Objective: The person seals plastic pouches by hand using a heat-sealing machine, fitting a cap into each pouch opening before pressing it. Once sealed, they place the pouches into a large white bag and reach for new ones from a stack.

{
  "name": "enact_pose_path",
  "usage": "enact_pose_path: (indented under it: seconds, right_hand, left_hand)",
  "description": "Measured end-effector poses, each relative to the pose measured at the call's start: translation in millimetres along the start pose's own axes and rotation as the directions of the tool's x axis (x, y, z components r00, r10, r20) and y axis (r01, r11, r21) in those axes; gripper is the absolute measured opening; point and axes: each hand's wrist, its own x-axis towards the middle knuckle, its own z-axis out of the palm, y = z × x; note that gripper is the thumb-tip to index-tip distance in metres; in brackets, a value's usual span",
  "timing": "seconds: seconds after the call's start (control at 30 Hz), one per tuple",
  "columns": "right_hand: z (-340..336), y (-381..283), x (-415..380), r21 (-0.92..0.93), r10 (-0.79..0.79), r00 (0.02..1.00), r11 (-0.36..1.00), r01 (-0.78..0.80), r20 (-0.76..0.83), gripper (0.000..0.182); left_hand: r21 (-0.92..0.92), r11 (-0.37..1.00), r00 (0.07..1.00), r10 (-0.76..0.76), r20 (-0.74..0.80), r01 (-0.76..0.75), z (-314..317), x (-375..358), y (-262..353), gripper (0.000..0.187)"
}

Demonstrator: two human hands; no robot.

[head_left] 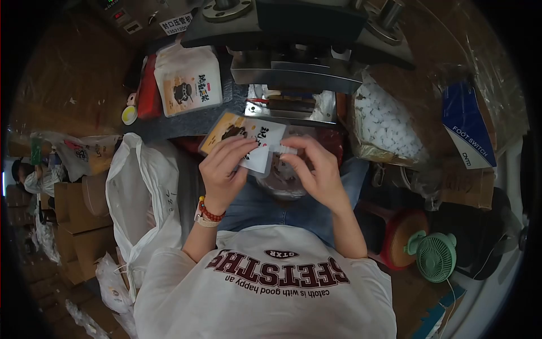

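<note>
My left hand [224, 166], with bead bracelets at the wrist, is closed on a printed spout pouch [265, 133] in orange and white. The pouch lies tilted above my lap, its spout end towards the right. My right hand [319, 169] pinches at the whitish spout [287, 148] with thumb and forefinger. Whether a separate cap is in that pinch is too small to tell. Beneath both hands, a clear plastic bag [282, 183] rests on my lap, with its contents blurred.
A stack of similar pouches [189, 85] lies on the dark bench. Ahead stands a machine with a metal guard [293, 76]. To the right are a bag of small white caps [387, 116], a blue box [466, 124] and a green fan [436, 257]. A white sack [127, 209] stands left.
</note>
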Motion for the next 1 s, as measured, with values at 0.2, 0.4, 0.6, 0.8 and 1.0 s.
enact_pose_path:
  seconds: [0.2,0.4,0.6,0.8,1.0]
  right_hand:
    - [-26.1,-10.5,10.0,-0.519,-0.170,0.943,0.800,0.301,0.285,0.035]
    - [-29.3,2.0,21.5,-0.549,-0.148,0.987,0.821,0.156,0.059,0.042]
    - [-82.6,17.5,21.3,-0.529,0.030,0.894,0.797,-0.292,-0.447,0.024]
    - [-94.3,86.4,12.5,-0.810,0.181,0.935,0.467,-0.355,-0.305,0.028]
    - [-99.7,81.0,2.7,-0.681,0.246,0.891,0.577,-0.451,-0.382,0.031]
  left_hand:
    - [0.018,0.999,0.971,0.037,0.236,-0.042,-4.0,4.8,4.0,0.039]
    - [-0.098,0.871,0.799,-0.391,0.457,0.482,38.3,-1.3,-5.6,0.020]
    - [-0.628,-0.011,0.538,-0.504,0.675,0.778,79.4,31.9,-26.9,0.027]
    - [-0.645,-0.106,0.527,-0.485,0.698,0.756,96.8,45.3,-42.4,0.027]
    - [0.108,0.852,0.852,-0.520,0.064,0.512,48.0,46.5,-99.1,0.056]
